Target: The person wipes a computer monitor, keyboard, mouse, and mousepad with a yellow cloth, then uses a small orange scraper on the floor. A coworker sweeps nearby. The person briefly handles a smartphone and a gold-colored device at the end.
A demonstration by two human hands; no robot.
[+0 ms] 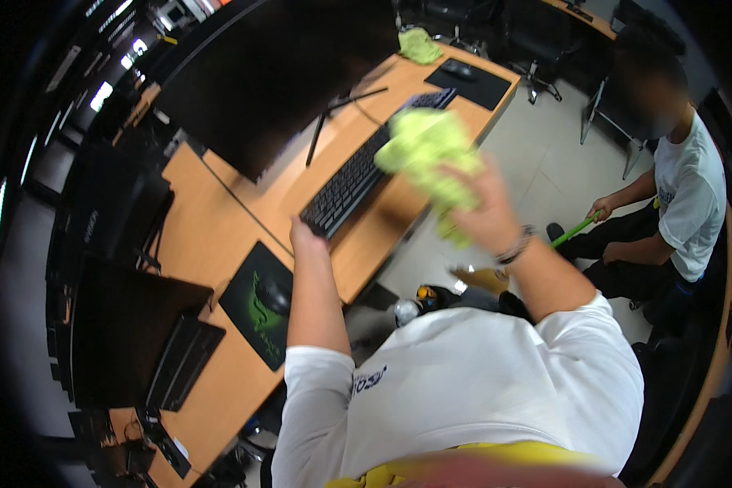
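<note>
A long black keyboard (pixel 346 193) slants across the light wood desk (pixel 366 264). Its lower left end is in the grip of my left hand (pixel 307 239), and that end looks lifted off the desk, though I cannot tell how far. My right hand (pixel 486 207) is closed on a bunched yellow-green cloth (pixel 431 150), slightly blurred. The cloth is over the right part of the keyboard and hides some of its keys; whether it touches them I cannot tell.
A large dark monitor (pixel 276 81) stands behind the keyboard. Mouse pads lie left (pixel 248 325) and far right (pixel 488 88), each with a mouse. Another yellow-green cloth (pixel 419 46) lies at the far end. At right, a seated person (pixel 691 195) holds a green stick (pixel 576 230).
</note>
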